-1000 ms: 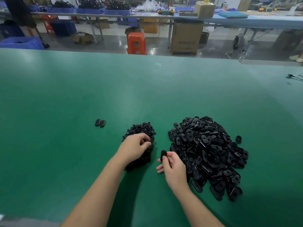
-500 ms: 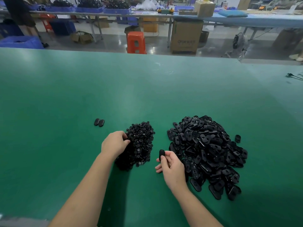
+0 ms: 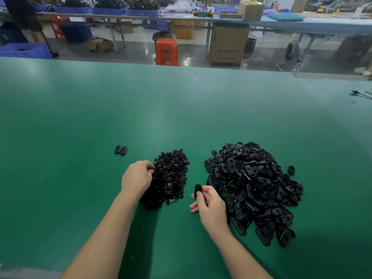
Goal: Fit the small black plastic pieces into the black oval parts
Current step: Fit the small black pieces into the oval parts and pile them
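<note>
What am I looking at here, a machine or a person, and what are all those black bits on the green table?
No machine: these are a person's two bare arms, seen by a camera worn on their head that looks forward and down. On the green table lie two heaps. The smaller heap of small black pieces is on the left; the larger heap of black oval parts is on the right. The left hand is at the edge of the small heap, fingers curled as if picking a piece; whether it has one is hidden. The right hand pinches one oval part upright. Two oval parts lie apart to the left.
</note>
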A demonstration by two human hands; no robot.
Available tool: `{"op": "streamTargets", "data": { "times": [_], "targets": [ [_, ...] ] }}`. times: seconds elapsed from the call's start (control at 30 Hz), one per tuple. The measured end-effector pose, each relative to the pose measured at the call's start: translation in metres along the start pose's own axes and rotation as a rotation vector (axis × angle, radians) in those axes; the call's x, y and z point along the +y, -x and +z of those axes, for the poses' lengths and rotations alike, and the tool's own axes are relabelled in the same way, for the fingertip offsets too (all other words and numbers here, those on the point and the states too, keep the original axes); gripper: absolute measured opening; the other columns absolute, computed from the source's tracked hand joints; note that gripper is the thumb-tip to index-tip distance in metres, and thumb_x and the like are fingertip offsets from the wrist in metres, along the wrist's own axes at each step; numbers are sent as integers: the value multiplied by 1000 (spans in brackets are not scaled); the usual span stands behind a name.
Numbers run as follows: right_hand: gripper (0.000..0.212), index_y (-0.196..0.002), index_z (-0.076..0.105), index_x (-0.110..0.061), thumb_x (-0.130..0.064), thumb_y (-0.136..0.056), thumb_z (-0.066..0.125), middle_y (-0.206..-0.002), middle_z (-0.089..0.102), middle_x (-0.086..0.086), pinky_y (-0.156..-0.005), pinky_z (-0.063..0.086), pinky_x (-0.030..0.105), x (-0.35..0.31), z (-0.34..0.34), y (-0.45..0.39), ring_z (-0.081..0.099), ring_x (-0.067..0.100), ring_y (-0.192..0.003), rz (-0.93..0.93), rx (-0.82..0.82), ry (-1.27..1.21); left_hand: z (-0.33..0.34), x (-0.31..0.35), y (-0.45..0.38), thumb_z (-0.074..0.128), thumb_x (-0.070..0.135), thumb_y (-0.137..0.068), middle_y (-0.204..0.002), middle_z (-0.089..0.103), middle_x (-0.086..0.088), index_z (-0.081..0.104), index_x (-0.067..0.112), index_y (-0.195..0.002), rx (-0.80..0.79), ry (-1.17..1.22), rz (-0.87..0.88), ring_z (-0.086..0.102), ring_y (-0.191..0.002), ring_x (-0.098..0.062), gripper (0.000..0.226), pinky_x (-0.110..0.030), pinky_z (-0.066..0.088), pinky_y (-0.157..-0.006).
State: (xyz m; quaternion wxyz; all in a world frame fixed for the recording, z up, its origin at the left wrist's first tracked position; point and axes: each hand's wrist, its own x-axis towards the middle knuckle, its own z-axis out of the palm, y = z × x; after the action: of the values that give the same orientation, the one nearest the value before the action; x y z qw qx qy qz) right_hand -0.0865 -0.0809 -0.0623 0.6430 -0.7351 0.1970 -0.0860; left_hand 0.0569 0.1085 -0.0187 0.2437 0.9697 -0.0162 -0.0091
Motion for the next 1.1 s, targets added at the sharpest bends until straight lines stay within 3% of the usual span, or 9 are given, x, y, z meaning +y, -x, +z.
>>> {"op": "streamTargets", "data": {
  "times": [0.1, 0.17, 0.27, 0.37, 0.67, 0.83, 1.0, 1.1],
  "targets": [
    [11, -100, 62, -17, -11, -104, 53, -89, 75, 1, -65, 60, 27, -1, -1, 1, 73, 18, -69, 0, -4, -8, -2, 1, 4, 63, 10, -94, -103, 76, 4, 78, 21, -103, 22, 188, -10, 67, -97, -18, 20, -28, 52, -83],
    [10, -103, 61, -17, -11, -104, 53, -90, 76, 0, -64, 59, 26, -1, 0, 1, 73, 18, -69, 2, -5, -19, -3, 7, 9, 69, 10, -91, -90, 75, 8, 77, 24, -93, 33, 395, -40, 66, -82, -11, 16, -23, 47, -69],
    [17, -112, 59, -25, -11, -103, 54, -88, 77, -1, -64, 59, 25, -2, 0, 1, 73, 18, -68, -3, 8, -34, 0, 23, 20, 75, 8, -88, -72, 69, 2, 75, 22, -88, -63, 795, -72, 48, -49, -12, 14, -22, 39, -49],
    [25, -114, 55, -34, -10, -103, 53, -89, 77, -7, -66, 60, 27, -2, 1, 1, 74, 17, -69, -12, 4, -33, 8, 36, 35, 75, 4, -88, -64, 60, -2, 74, 15, -94, -134, 1016, -22, 39, -43, -13, 12, -22, 36, -42],
    [35, -125, 55, -27, -2, -101, 50, -90, 77, -6, -66, 61, 28, -1, 0, 1, 74, 19, -68, -18, 16, -55, 33, 48, 63, 79, 4, -85, -66, 64, -3, 78, 20, -86, -218, 1202, -77, 42, -43, -12, 16, -24, 37, -41],
    [50, -130, 57, -38, 2, -101, 49, -85, 75, 7, -65, 60, 28, -2, 0, 3, 73, 22, -68, -43, 2, -94, 38, 50, 70, 78, 3, -85, -66, 62, -4, 77, 17, -86, -229, 1195, -71, 41, -43, -12, 15, -23, 36, -41],
    [40, -125, 61, -28, 1, -101, 50, -86, 75, 5, -63, 58, 24, -3, -1, 3, 74, 20, -68, -32, 8, -63, 41, 51, 72, 76, 1, -86, -63, 61, 0, 75, 10, -91, -240, 1184, -78, 42, -45, -11, 11, -21, 38, -43],
    [28, -116, 54, -29, -5, -102, 50, -85, 77, -2, -68, 62, 37, -3, -3, 3, 75, 19, -67, -41, 18, -30, 43, 52, 72, 75, 1, -88, -59, 60, 1, 77, 12, -91, -227, 1140, -88, 43, -45, -11, 12, -20, 39, -44]
  ]
}}
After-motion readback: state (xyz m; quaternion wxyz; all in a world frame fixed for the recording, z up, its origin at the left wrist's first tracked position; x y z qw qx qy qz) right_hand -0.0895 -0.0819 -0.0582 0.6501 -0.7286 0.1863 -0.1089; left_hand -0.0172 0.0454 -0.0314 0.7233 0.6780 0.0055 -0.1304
